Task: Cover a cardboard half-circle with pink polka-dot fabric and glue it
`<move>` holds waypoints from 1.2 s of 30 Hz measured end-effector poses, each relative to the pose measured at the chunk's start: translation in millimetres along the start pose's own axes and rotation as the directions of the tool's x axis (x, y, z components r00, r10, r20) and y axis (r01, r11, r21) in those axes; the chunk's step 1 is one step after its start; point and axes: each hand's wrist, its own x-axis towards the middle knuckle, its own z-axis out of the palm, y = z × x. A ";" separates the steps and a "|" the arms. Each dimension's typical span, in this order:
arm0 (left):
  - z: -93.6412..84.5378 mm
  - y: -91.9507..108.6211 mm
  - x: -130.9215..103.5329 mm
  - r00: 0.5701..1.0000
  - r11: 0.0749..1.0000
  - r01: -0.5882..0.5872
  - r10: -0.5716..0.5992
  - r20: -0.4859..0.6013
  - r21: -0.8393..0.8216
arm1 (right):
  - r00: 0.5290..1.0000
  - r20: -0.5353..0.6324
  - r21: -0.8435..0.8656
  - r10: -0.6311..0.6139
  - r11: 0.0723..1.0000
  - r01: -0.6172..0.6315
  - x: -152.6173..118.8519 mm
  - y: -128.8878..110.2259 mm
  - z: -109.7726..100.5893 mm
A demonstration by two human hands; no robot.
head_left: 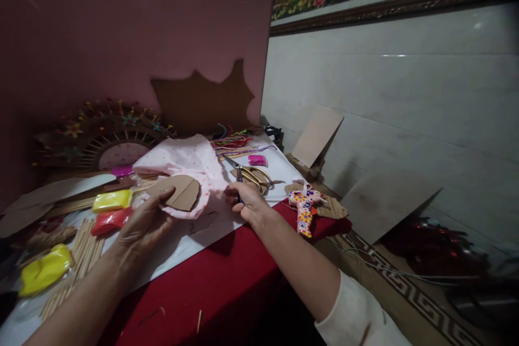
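My left hand (148, 221) pinches a rounded piece of brown cardboard (182, 192) together with the pale pink dotted cloth (182, 154) under it. The cloth spreads out behind the cardboard and reaches toward my other hand. Close to the cloth's right edge, my right hand (247, 200) is closed around small dark-handled scissors (239, 178), partly hidden by my fingers. Gold-handled scissors (257, 177) lie just beyond that hand, over a brown cardboard piece. To the right, a flower-patterned cloth figure (304, 208) rests on cut cardboard at the table corner.
Yellow (111, 201) and red packets (111, 221) and wooden sticks (87, 243) lie at left on the white sheet. A decorated fan-shaped piece (121, 135) and jagged cardboard (203, 100) stand at the back. A red cloth (203, 286) covers the table's front edge.
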 end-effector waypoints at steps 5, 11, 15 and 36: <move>-8.3 -7.1 4.5 0.996 0.984 -0.084 0.077 0.049 0.158 | 0.999 -0.048 -0.031 -0.020 0.999 0.018 1.0 5.2 -5.5; -8.2 -10.9 1.8 0.995 0.972 -0.084 0.069 0.073 0.220 | 0.999 -0.018 -0.046 -0.035 0.998 0.034 8.0 9.0 6.6; -8.7 -9.1 4.0 0.995 0.978 -0.099 0.095 0.031 0.185 | 0.997 0.072 -0.017 0.025 1.000 -0.024 5.7 6.3 1.4; -11.3 -8.3 6.3 0.972 0.941 -0.223 0.194 0.135 0.256 | 0.953 -0.053 -0.083 -0.297 0.953 0.293 -38.4 19.2 -12.1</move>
